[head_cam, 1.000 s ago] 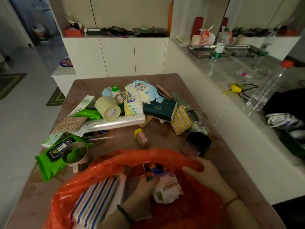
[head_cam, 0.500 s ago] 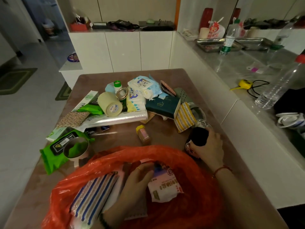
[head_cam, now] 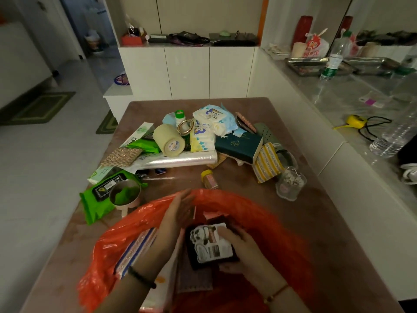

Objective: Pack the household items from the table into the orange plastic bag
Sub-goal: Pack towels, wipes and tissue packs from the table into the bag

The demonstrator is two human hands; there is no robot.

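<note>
Table: the brown rectangular tabletop (head_cam: 316, 222) carries the whole show — clutter piled at the far half, bag at the near edge.
Bag: the orange plastic bag (head_cam: 270, 222) gapes wide open at the near edge, a blue-and-white striped flat pack (head_cam: 135, 249) tucked inside along its left wall.
Right hand: the right hand (head_cam: 246, 249) sits low in the bag's mouth, fingers wrapped tight around a black packet with a white panda sticker (head_cam: 209, 242) — the packet is inside the bag's opening.
Left hand: the left hand (head_cam: 178, 213) is up at the bag's far rim, palm flat, fingers spread, holding nothing (it's motion-blurred).
Still out on the table: green wet-wipe pack (head_cam: 94, 199) at left with a steel cup (head_cam: 125, 195) resting on it; cream tape roll (head_cam: 169, 141); dark green tissue box (head_cam: 237, 145); clear lidded jar (head_cam: 291, 184) at right; small yellow-capped bottle (head_cam: 208, 179) just beyond the bag's rim.
</note>
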